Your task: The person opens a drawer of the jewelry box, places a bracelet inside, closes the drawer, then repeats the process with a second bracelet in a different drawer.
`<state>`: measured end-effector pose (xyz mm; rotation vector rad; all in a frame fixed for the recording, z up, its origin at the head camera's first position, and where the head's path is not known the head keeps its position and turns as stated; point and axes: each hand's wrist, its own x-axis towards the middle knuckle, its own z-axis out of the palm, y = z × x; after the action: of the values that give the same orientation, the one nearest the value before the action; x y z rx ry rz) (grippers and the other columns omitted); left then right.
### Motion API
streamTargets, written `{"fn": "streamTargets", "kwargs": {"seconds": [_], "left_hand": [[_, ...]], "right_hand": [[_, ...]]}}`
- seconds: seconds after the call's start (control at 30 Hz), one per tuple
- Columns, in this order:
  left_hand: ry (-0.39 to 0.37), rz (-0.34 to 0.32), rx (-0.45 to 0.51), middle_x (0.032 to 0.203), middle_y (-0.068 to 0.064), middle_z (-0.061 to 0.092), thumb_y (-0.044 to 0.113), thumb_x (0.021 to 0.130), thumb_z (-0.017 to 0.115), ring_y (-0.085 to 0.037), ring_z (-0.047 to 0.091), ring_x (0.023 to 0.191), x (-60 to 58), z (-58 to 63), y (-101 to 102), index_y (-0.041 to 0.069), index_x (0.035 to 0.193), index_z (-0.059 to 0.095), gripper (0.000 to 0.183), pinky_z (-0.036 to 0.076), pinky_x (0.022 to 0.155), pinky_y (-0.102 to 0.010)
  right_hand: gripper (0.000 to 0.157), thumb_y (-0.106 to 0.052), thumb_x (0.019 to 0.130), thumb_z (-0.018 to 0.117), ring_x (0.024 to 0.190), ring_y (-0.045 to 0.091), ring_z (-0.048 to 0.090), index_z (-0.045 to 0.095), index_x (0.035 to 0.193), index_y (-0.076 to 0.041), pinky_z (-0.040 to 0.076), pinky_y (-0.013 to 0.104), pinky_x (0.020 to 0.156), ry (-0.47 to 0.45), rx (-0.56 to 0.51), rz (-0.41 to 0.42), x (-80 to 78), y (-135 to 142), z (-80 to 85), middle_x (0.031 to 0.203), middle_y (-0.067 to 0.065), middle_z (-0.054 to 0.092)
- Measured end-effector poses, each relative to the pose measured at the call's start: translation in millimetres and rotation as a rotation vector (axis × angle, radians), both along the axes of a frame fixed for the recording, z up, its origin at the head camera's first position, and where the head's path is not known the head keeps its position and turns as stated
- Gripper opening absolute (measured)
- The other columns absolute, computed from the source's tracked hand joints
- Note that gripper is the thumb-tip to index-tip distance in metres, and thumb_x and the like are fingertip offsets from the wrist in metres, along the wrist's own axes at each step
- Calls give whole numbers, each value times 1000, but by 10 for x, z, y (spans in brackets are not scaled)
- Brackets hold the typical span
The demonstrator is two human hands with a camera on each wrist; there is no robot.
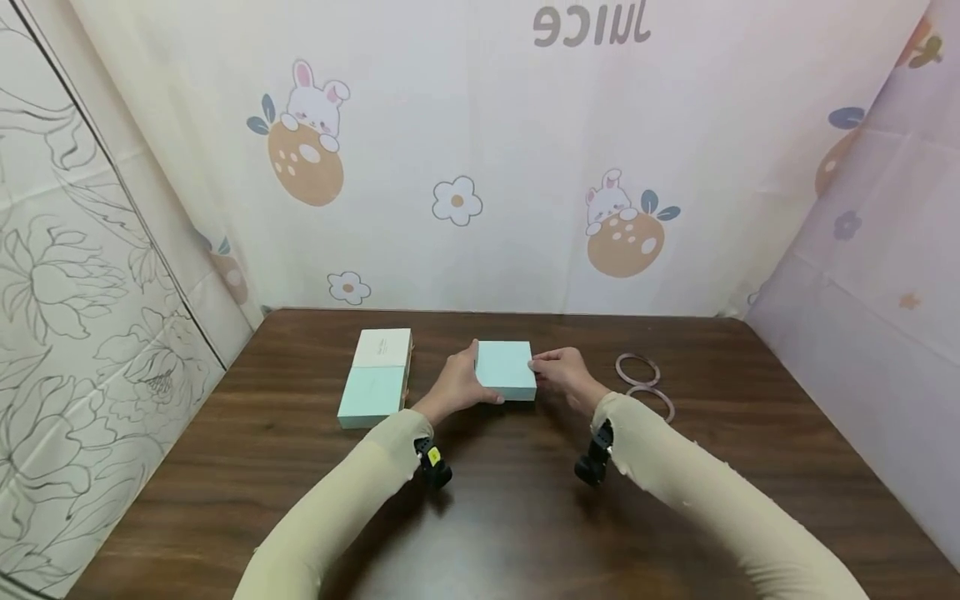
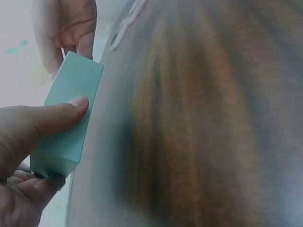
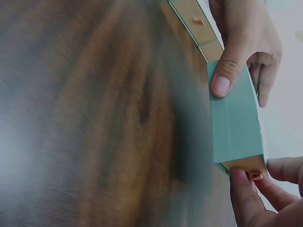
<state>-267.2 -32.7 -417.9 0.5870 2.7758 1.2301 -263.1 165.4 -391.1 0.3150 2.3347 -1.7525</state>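
Observation:
A mint-green drawer box (image 1: 505, 367) stands near the middle of the table. My left hand (image 1: 459, 382) grips its left end, the thumb (image 3: 222, 85) lying along the near side. At the right end, a tan drawer face with a small ribbon pull (image 3: 256, 175) shows in the right wrist view. The fingers of my right hand (image 1: 561, 372) are bent around that ribbon pull, pinching it at the drawer face. In the left wrist view the green side of the box hides the drawer end. What lies inside the box is hidden.
Left of my hands lie a white-topped box (image 1: 383, 347) and a green-topped box (image 1: 372, 392), end to end, ribbon pulls on their right side. Two pinkish rings (image 1: 670, 406) lie right of my right hand. A patterned curtain (image 1: 517, 250) hangs behind the table's back edge.

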Motion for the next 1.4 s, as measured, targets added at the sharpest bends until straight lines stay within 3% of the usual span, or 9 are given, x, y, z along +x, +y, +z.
{"fn": "streamTargets", "kwargs": {"seconds": [0.47, 0.83, 1.03, 1.4], "left_hand": [[-13, 17, 68, 143, -22, 41, 21, 67, 89, -27, 48, 120, -363, -61, 85, -6, 149, 16, 113, 40, 98, -39], [-19, 29, 123, 140, -23, 43, 15, 68, 88, -29, 48, 120, -528, -172, 170, -7, 149, 16, 110, 39, 99, -41], [-3, 43, 111, 138, -24, 45, 14, 71, 86, -31, 49, 119, -635, -232, 173, -8, 147, 23, 101, 40, 97, -42], [26, 57, 75, 132, -23, 50, 12, 69, 87, -30, 50, 115, -719, -296, 196, -10, 144, 26, 100, 40, 96, -41]], "right_hand": [[28, -7, 95, 57, 95, 27, 63, 62, 116, 10, 47, 42, 90, 51, 58, -58, -283, 9, 38, 119, 25, 58], [24, -6, 94, 58, 96, 26, 61, 65, 113, 7, 50, 37, 84, 82, 115, -104, -442, 13, -47, 116, 22, 60], [24, -4, 95, 56, 102, 30, 62, 65, 113, 7, 50, 38, 86, 113, 110, -107, -488, -20, -70, 116, 22, 61], [26, -6, 93, 59, 100, 25, 55, 64, 117, 4, 46, 38, 90, 79, 127, -115, -572, -42, -206, 120, 20, 59]]}}
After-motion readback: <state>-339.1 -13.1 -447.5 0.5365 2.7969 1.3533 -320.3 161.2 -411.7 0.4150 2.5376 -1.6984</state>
